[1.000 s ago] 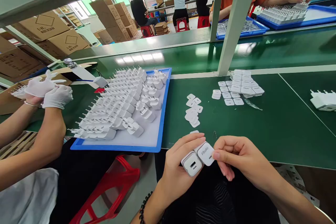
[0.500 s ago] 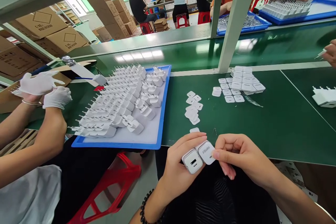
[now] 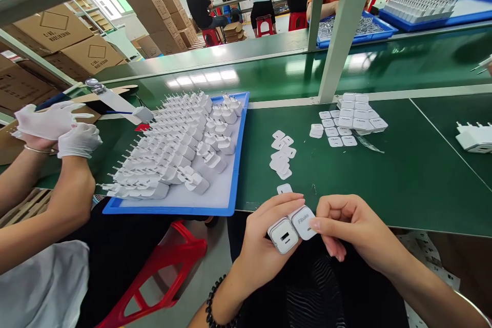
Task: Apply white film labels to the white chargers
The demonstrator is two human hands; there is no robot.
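My left hand (image 3: 251,248) is wrapped round two white plug chargers held side by side above the table's front edge. The nearer charger (image 3: 277,245) shows a dark USB slot and a smaller port in its face. On the other charger's face (image 3: 303,221) I read grey lettering, "Fibaks". My right hand (image 3: 355,230) pinches that lettered face at its right corner with thumb and forefinger; whether a thin film lies between them I cannot tell. Just beyond my left fingers lies a white rounded square card (image 3: 284,189).
A blue-rimmed tray (image 3: 239,164) of chargers, prongs up, stands left. Loose white cards (image 3: 282,156) and stacked lettered cards (image 3: 361,113) lie ahead. A metal post (image 3: 338,61) rises behind. A co-worker's gloved hands (image 3: 79,141) are at far left; a red stool (image 3: 157,266) stands below.
The view has shifted slightly, so the table and tray appear a little higher and further left. My hands keep the same hold on the chargers.
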